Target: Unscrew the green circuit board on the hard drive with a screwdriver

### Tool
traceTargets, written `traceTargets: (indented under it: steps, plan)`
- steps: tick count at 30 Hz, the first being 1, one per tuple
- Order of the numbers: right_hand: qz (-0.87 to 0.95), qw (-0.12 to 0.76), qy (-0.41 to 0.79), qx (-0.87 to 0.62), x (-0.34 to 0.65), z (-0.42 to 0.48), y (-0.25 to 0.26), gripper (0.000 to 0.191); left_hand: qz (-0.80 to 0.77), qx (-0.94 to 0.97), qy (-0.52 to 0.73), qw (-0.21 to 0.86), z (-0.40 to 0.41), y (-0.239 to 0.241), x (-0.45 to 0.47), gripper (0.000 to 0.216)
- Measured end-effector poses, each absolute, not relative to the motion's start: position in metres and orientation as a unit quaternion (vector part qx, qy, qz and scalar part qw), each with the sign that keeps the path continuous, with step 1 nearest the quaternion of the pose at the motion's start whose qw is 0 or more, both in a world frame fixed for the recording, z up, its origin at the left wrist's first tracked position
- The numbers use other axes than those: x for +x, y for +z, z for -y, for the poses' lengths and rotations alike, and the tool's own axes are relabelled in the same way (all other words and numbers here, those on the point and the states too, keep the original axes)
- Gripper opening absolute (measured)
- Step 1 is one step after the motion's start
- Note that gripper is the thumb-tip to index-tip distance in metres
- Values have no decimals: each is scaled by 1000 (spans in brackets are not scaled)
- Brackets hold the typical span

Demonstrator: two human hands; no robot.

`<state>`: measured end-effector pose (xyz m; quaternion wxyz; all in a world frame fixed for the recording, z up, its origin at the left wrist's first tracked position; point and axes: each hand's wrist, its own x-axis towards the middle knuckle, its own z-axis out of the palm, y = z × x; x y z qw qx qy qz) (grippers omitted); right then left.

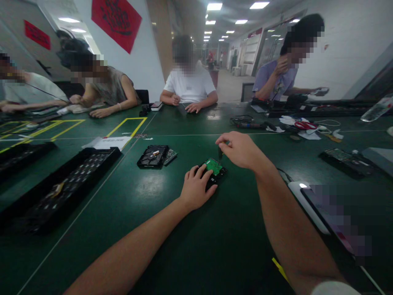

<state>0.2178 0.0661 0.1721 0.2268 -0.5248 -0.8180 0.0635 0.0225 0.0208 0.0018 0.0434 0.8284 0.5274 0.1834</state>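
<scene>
A black hard drive with a green circuit board [214,166] on top lies on the dark green table [172,229] in front of me. My left hand [196,187] rests on its near left side and steadies it. My right hand [240,149] hovers over the drive's far right corner, fingers pinched on a small dark screwdriver [220,153] whose tip points down at the board.
A second black hard drive [152,156] with a loose board beside it lies to the left. Long black trays [66,184] stand at the left. Several people sit across the table. Red scissors [303,125], cables and a phone [334,217] lie to the right.
</scene>
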Motion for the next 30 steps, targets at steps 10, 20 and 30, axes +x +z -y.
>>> traceTargets:
  steps: [10,20,30]
  plan:
    - [773,234,91,-583,220,-67,169,21,-526,829,186,43,-21,2,22,61]
    - [820,224,50,-524,220,-69,168,17,-528,828,186,37,-21,2,23,60]
    - [771,211,49,-599,222,-66,171,22,-525,829,190,40,-22,0,23,61]
